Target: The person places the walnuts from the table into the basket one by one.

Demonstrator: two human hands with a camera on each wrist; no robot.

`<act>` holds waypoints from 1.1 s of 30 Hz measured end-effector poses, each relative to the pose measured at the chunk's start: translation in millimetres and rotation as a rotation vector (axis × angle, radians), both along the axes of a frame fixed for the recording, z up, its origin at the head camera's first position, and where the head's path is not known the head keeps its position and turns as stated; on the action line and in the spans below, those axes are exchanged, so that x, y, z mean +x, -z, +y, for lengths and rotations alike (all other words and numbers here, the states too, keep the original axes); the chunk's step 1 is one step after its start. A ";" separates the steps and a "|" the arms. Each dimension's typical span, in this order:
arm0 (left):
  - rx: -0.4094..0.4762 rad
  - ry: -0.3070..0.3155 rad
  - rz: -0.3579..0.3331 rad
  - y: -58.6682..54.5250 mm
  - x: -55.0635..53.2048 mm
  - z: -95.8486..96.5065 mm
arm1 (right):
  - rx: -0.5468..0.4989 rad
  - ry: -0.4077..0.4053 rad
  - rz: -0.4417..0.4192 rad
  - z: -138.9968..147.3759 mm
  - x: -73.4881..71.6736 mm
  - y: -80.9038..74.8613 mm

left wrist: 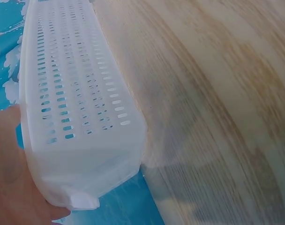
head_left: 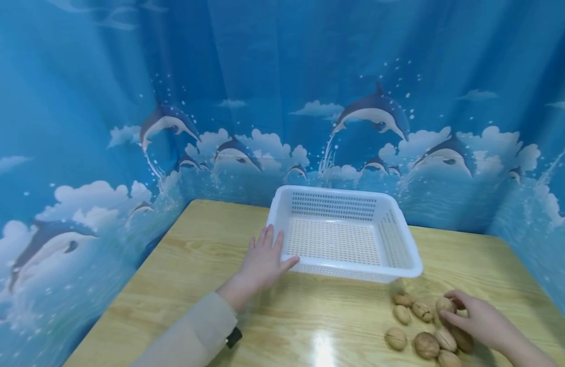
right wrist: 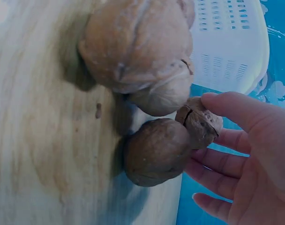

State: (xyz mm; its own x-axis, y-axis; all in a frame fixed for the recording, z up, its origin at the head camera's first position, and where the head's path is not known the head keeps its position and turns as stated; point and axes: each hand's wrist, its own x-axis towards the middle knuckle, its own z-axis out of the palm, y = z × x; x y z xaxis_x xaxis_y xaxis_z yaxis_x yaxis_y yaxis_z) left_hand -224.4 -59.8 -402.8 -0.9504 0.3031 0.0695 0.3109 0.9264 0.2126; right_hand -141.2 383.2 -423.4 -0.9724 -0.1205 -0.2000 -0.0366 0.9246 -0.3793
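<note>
A white perforated plastic basket (head_left: 330,266) stands near the table's far edge. My left hand (head_left: 261,260) rests on its near left corner, fingers straight over the left rim and thumb along the front rim. The left wrist view shows the basket's slotted side wall (left wrist: 77,93) beside the hand. At the right, my right hand (head_left: 482,321) pinches a walnut (right wrist: 198,123) between thumb and fingers, at the edge of a group of walnuts (head_left: 427,345). A darker walnut (right wrist: 156,152) lies close by the pinched one.
The wooden table (head_left: 282,326) carries several walnuts, grouped right of the basket's front corner. A blue curtain (head_left: 264,102) printed with dolphins hangs behind the table and at both sides.
</note>
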 end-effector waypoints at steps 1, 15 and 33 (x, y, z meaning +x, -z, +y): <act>0.004 0.001 0.002 0.3 -0.1 -0.1 | 0.001 0.003 0.005 -0.4 0.4 -1.7; -0.014 0.016 0.005 -1.3 1.1 -1.0 | -0.001 -0.012 0.148 -8.9 5.7 -21.1; -0.019 -0.008 -0.010 -1.5 1.9 -0.3 | -0.001 -0.056 0.293 -18.1 6.0 -36.7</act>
